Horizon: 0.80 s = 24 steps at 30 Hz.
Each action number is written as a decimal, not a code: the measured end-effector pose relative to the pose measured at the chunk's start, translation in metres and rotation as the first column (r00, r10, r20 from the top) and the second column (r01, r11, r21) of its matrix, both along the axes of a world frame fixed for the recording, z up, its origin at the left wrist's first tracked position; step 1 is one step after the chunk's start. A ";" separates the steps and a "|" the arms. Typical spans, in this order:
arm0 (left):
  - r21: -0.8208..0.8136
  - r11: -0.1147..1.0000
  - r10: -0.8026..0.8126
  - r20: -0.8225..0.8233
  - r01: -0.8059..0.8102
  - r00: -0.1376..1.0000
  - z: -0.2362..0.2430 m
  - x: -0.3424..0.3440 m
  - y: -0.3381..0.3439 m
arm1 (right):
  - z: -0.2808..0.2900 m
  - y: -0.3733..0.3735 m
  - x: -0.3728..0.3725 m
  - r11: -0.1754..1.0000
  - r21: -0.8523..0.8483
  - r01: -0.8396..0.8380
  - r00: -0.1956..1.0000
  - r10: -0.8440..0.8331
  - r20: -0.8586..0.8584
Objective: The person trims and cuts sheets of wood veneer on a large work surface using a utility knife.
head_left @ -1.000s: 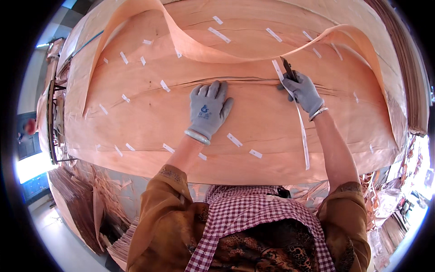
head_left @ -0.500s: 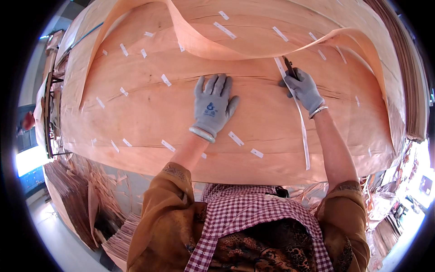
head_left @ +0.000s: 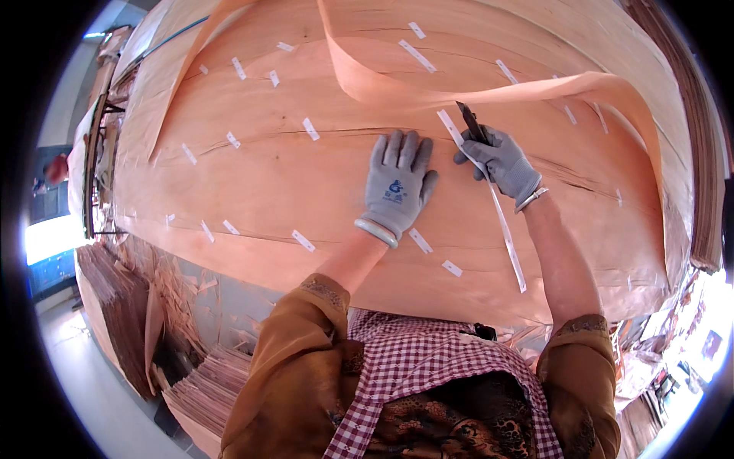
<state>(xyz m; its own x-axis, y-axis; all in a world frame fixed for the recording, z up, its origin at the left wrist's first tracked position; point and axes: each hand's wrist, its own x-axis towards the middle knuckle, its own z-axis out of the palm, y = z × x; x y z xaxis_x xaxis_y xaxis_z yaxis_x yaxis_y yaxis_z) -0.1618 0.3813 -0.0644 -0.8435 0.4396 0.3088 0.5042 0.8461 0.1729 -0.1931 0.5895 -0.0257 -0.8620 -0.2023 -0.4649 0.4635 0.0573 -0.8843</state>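
A large reddish-tan wood veneer sheet [head_left: 252, 176] spreads across the work surface, with several short pieces of white tape [head_left: 310, 128] stuck along its cracks. My left hand [head_left: 396, 187], in a grey glove, lies flat on the sheet just below a dark crack, fingers stretched out. My right hand [head_left: 501, 162], also gloved, is closed around a dark utility knife [head_left: 471, 122] whose tip points up and left. A long white tape strip [head_left: 506, 237] runs by the fingers of this hand and trails toward me; whether the fingers pinch it is hard to tell.
A loose, curling veneer strip [head_left: 382, 88] arches over the sheet beyond my hands. Stacked veneer [head_left: 703, 153] rises at the right edge. More veneer piles [head_left: 115, 306] and torn scraps stand at the lower left. A blue line [head_left: 174, 37] crosses the far left corner.
My right hand has shifted slightly left with the knife and tape, and the knife now shows more fully. The whole view has turned a little; my left hand stays flat on the veneer.
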 end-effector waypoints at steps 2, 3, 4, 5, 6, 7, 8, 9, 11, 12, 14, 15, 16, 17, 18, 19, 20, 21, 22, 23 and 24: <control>0.020 1.000 -0.005 -0.003 0.005 1.000 0.001 0.000 -0.001 | -0.003 -0.009 -0.006 1.000 -0.025 -0.019 1.000 0.020 0.008; 0.040 0.999 -0.012 -0.004 0.012 1.000 0.000 0.000 -0.002 | -0.005 -0.015 -0.008 0.999 -0.021 -0.033 0.999 0.033 0.001; 0.059 0.998 -0.020 -0.005 0.020 1.000 0.000 0.000 -0.003 | -0.007 -0.020 -0.009 0.999 -0.017 -0.046 0.999 0.046 -0.006; 0.079 0.996 -0.030 -0.006 0.030 1.000 -0.001 -0.001 -0.005 | -0.011 -0.024 -0.012 0.999 0.025 -0.028 1.000 0.028 0.006; 0.087 0.996 -0.018 -0.026 0.021 0.999 -0.004 -0.002 -0.010 | -0.015 -0.029 -0.014 0.997 0.071 -0.011 1.000 0.010 0.017; 0.095 0.995 -0.008 -0.047 0.013 0.999 -0.007 -0.004 -0.019 | -0.017 -0.032 -0.015 0.993 0.117 0.007 1.000 -0.010 0.027; 0.104 0.995 0.001 -0.068 0.007 0.998 -0.010 -0.006 -0.028 | -0.019 -0.033 -0.016 0.993 0.117 0.014 0.999 -0.017 0.028; 0.139 0.990 0.032 -0.049 -0.025 0.998 -0.009 -0.007 -0.037 | -0.020 -0.034 -0.015 0.993 0.119 0.022 0.999 -0.026 0.033; 0.206 0.975 0.090 -0.009 -0.086 0.996 -0.009 -0.010 -0.051 | -0.023 -0.034 -0.015 0.993 0.116 0.033 0.998 -0.038 0.045; 0.163 0.983 0.087 -0.028 -0.081 0.996 -0.006 -0.012 -0.051 | -0.023 -0.035 -0.016 0.993 0.112 0.033 0.998 -0.039 0.048; 0.115 0.988 0.105 0.001 -0.105 0.994 -0.003 -0.013 -0.047 | -0.022 -0.035 -0.017 0.994 0.101 0.046 0.997 -0.052 0.056; 0.088 0.989 0.116 0.016 -0.117 0.993 -0.002 -0.013 -0.046 | -0.016 -0.038 -0.016 0.994 0.092 0.057 0.996 -0.063 0.062; 0.066 0.992 0.109 0.002 -0.109 0.994 -0.001 -0.012 -0.046 | -0.012 -0.042 -0.016 0.994 0.083 0.068 0.995 -0.074 0.068; 0.043 0.994 0.102 -0.012 -0.102 0.995 -0.001 -0.012 -0.047 | -0.013 -0.044 -0.016 0.999 0.035 0.042 0.998 -0.044 0.050; 0.022 0.996 0.091 -0.026 -0.091 0.995 0.001 -0.012 -0.046 | -0.014 -0.045 -0.016 1.000 -0.012 0.019 0.999 -0.018 0.031; 0.013 0.996 0.085 -0.001 -0.085 0.996 0.002 -0.014 -0.045 | -0.016 -0.046 -0.016 0.998 -0.059 -0.006 1.000 0.006 0.011; 0.005 0.997 0.079 0.023 -0.079 0.997 0.003 -0.017 -0.044 | -0.020 -0.051 -0.019 0.999 0.030 -0.012 1.000 0.011 0.006; -0.006 0.997 0.074 0.045 -0.073 0.996 0.005 -0.019 -0.045 | -0.021 -0.056 -0.020 0.998 0.061 0.003 1.000 -0.004 0.011; -0.017 0.998 0.064 0.037 -0.064 0.997 0.007 -0.019 -0.046 | -0.021 -0.060 -0.021 0.996 0.093 0.018 1.000 -0.020 0.014; -0.028 0.998 0.054 0.029 -0.053 0.998 0.008 -0.019 -0.047 | -0.020 -0.062 -0.021 0.992 0.125 0.034 0.999 -0.036 0.017; -0.038 0.998 0.047 0.021 -0.046 0.999 0.008 -0.019 -0.048 | -0.020 -0.063 -0.021 0.991 0.130 0.041 0.999 -0.043 0.013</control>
